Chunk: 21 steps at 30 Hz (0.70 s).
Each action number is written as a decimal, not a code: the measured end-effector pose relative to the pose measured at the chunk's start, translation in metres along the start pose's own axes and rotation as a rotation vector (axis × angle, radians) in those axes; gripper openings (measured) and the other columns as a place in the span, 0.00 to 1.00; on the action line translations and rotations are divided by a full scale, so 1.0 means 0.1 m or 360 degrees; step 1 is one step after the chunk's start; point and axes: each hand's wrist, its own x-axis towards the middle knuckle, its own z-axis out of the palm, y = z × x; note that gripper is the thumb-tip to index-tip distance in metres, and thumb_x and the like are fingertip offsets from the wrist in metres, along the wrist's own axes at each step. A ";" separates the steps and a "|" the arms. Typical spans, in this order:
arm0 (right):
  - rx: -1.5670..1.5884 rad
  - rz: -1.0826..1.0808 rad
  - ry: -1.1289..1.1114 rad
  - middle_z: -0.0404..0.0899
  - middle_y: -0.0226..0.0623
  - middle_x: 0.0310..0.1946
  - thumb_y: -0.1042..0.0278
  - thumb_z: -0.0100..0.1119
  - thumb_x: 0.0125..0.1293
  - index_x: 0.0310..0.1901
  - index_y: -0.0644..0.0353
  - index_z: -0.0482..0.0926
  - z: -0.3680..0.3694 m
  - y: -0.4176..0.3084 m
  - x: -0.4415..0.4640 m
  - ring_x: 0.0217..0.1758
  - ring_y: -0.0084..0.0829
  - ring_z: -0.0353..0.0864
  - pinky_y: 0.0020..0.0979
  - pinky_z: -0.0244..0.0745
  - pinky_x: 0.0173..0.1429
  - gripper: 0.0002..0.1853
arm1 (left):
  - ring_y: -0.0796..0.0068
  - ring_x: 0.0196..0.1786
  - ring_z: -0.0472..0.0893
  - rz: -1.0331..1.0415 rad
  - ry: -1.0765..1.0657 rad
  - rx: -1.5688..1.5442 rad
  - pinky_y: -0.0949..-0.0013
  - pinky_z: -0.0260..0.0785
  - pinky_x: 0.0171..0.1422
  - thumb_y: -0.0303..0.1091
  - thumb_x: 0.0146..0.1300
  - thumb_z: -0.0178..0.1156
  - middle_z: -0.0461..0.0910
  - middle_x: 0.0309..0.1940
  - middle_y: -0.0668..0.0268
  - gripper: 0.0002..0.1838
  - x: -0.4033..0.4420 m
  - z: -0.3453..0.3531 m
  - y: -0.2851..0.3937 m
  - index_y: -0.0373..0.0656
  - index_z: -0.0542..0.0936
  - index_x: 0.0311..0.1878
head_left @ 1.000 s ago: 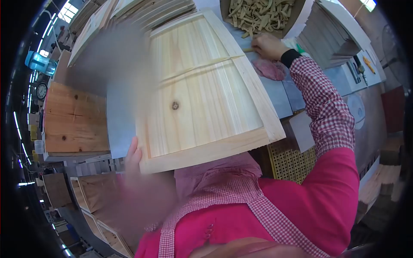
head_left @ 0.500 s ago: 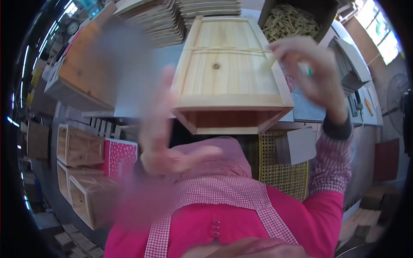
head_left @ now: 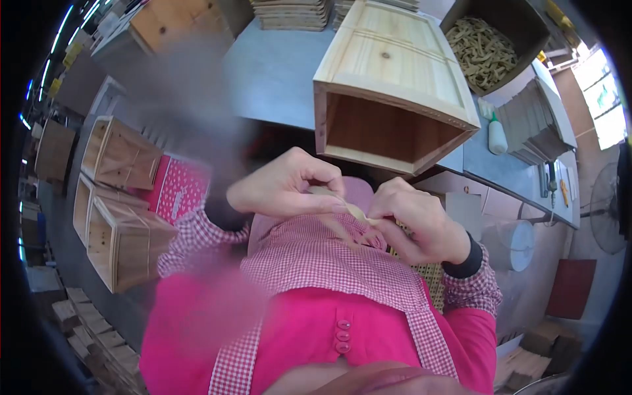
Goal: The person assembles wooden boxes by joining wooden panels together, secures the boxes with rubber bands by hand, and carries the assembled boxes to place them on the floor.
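In front of my checked apron, my left hand (head_left: 289,184) pinches one end of a thin pale band (head_left: 357,212). My right hand (head_left: 421,220) has its fingers closed on the band's other end. Just beyond both hands, a wooden box (head_left: 401,66) lies on its side on the table, its dark open end facing me. A thin band runs across the box's upper face. Neither hand touches the box.
An open carton (head_left: 526,20) of pale bands (head_left: 482,52) stands right of the box. Near it are a white bottle (head_left: 497,136) and stacked boards (head_left: 536,122). More wooden boxes (head_left: 141,243) stand at the left. A grey blur covers part of the left.
Both hands have come back from the box and met before my apron, with the band between them. The box appears turned and farther right as the view shifts.
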 end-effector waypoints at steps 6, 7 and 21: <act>-0.1077 -0.0098 0.0293 0.71 0.35 0.20 0.77 0.59 0.56 0.25 0.60 0.75 -0.85 0.09 -0.29 0.25 0.34 0.72 0.44 0.67 0.57 0.04 | 0.65 0.34 0.79 0.0709 0.0518 0.1355 0.53 0.61 0.69 0.33 0.55 0.69 0.78 0.28 0.66 0.09 -0.14 -0.40 0.04 0.43 0.77 0.31; -0.1217 -0.0165 0.0444 0.71 0.35 0.20 0.77 0.59 0.56 0.24 0.61 0.75 -1.07 0.22 -0.37 0.25 0.34 0.71 0.43 0.66 0.58 0.05 | 0.65 0.34 0.79 0.0693 0.0511 0.1341 0.53 0.61 0.69 0.33 0.55 0.69 0.78 0.28 0.66 0.09 -0.10 -0.54 -0.02 0.43 0.77 0.31; -0.1736 0.0180 0.0289 0.81 0.34 0.45 0.76 0.65 0.54 0.30 0.58 0.77 -0.43 1.57 -1.24 0.65 0.42 0.69 0.46 0.58 0.68 0.05 | 0.57 0.69 0.67 0.0279 0.0611 0.2089 0.48 0.54 0.74 0.26 0.54 0.62 0.73 0.59 0.62 0.28 -0.26 -0.11 -1.94 0.46 0.74 0.62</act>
